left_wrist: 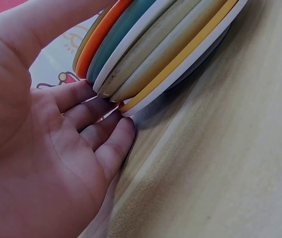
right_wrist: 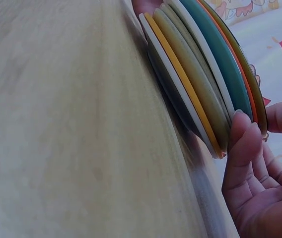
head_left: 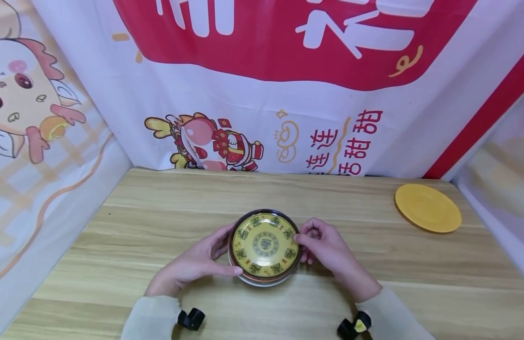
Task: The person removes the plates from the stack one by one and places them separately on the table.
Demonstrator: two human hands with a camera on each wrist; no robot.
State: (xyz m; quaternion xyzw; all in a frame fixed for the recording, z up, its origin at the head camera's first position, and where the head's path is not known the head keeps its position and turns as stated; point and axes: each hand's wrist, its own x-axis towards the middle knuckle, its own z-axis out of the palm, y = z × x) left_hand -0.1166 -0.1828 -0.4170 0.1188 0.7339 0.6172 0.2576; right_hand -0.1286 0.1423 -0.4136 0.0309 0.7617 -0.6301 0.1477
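A stack of small plates (head_left: pixel 264 248) sits on the wooden worktop (head_left: pixel 160 212), near the front edge and about midway between left and right. Both hands bracket it. The left hand (head_left: pixel 194 264) cups the left rim, thumb curled against the near edge and fingers tucked at the bottom of the pile; its grip is partly closed round the stack. The right hand (head_left: pixel 325 248) pinches the right rim between thumb and fingertips.

By my reading the work is at an early point: one plain yellow plate (head_left: pixel 427 208) lies alone far off at the right back corner, well apart from the stack, and the rest are still piled together on the worktop, not lifted.

Counted: one stack, topped by a patterned yellow plate with a dark rim (head_left: pixel 265 244). The wrist views show roughly seven or eight edges in it, white, yellow, olive, teal and orange among them; the exact number is hard to tell. One separate yellow plate. Two hands.
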